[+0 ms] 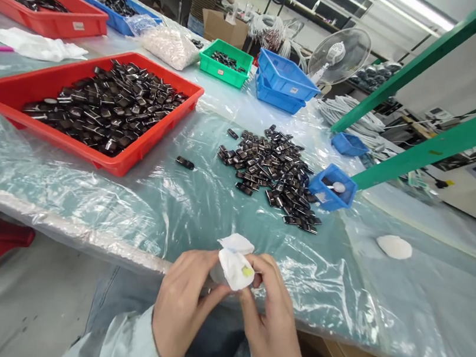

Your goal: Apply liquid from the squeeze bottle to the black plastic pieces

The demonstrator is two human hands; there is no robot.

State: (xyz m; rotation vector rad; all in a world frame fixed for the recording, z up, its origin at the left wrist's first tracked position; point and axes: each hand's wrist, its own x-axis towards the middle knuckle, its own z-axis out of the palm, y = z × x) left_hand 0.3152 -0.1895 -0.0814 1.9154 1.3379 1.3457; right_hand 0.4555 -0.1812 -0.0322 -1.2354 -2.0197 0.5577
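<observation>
My left hand (184,299) and my right hand (273,315) are raised close together at the table's near edge. Between their thumbs and fingers they pinch a folded white cloth (234,268), which has a small yellow-green patch on its right side. Whether anything is wrapped inside the cloth is hidden. Beyond the hands lies a loose pile of small glossy black pieces (271,165), their exact kind unclear. A single black piece (185,162) rests apart, left of the pile.
A red tray (121,167) full of black pieces stands at left. A small blue bin (333,201) with a white-ended item touches the pile's right side. Farther back are a green bin (221,77), stacked blue bins (286,81) and a fan (339,56). Green posts (441,137) rise at right.
</observation>
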